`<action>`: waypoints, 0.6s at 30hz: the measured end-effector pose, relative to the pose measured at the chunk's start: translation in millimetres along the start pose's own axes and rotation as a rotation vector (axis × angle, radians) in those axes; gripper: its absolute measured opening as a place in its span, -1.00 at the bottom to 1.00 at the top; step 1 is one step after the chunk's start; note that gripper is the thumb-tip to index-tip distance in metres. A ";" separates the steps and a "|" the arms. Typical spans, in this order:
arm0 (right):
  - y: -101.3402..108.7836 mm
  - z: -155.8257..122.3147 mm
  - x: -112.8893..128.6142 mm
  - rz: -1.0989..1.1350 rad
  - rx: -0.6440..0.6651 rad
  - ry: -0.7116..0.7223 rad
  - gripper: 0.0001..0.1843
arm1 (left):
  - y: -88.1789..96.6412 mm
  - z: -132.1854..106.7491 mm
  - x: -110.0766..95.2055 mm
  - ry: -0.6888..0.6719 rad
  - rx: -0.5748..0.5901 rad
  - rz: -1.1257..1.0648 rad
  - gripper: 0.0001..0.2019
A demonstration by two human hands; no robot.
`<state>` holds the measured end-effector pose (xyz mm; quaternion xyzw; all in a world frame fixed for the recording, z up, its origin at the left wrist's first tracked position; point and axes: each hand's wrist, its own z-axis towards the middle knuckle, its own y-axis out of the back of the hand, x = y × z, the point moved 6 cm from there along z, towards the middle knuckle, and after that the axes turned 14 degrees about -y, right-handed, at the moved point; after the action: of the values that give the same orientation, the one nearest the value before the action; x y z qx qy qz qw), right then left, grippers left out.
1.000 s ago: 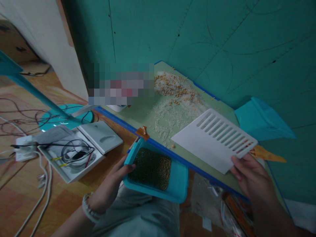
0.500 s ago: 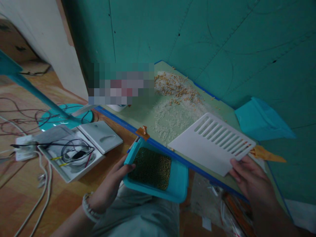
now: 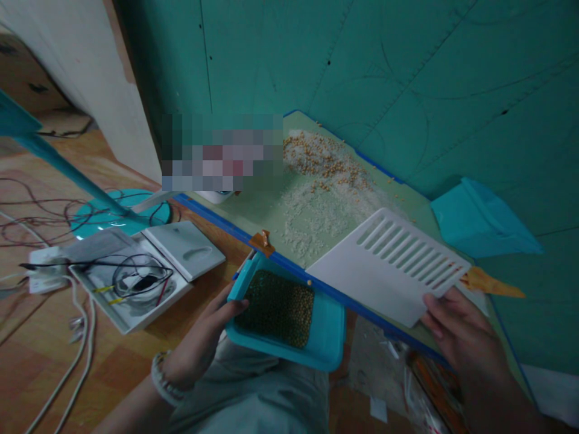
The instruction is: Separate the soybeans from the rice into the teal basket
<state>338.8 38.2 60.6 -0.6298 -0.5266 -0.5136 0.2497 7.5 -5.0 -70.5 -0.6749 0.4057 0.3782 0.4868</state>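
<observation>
My left hand (image 3: 203, 340) grips the near left rim of a turquoise tray (image 3: 330, 337) filled with small dark-green beans (image 3: 277, 307), held below the edge of a pale green table (image 3: 257, 208). My right hand (image 3: 459, 334) holds a white slotted plastic board (image 3: 384, 265) by its near right corner, lying flat on the table with its left corner at the blue table edge. One yellow grain (image 3: 309, 282) sits just over the tray at that corner. White rice (image 3: 312, 214) and yellow grains (image 3: 323, 160) lie scattered further back on the table.
A turquoise lid or tray (image 3: 484, 220) leans against the green wall at the right. An open white box with wires (image 3: 136, 280) and cables (image 3: 67, 361) lie on the wooden floor at the left. A blurred patch covers the table's far left.
My right hand has slid the white board leftwards along the table to its edge. A yellow grain has gone off the edge over the tray. The left hand and tray have stayed put.
</observation>
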 end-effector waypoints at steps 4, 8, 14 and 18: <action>7.4 4.8 -2.3 0.015 -0.017 -0.012 -0.66 | 0.8 -0.5 2.1 0.011 0.010 -0.021 -0.49; 11.7 -2.7 -9.2 0.002 -0.035 -0.110 -0.59 | 4.2 -0.8 5.6 0.011 0.008 0.005 -0.49; -25.3 -41.7 -18.0 -0.016 -0.022 -0.139 -0.58 | 5.1 2.1 2.3 -0.013 0.021 0.070 -0.60; -58.2 -41.3 -8.5 0.009 0.061 -0.022 -0.62 | 5.5 1.8 1.2 0.013 0.026 0.097 -0.53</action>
<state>270.1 18.1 54.0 -0.6299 -0.5418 -0.4892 0.2653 2.7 -4.6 -73.9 -0.6505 0.4459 0.3916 0.4739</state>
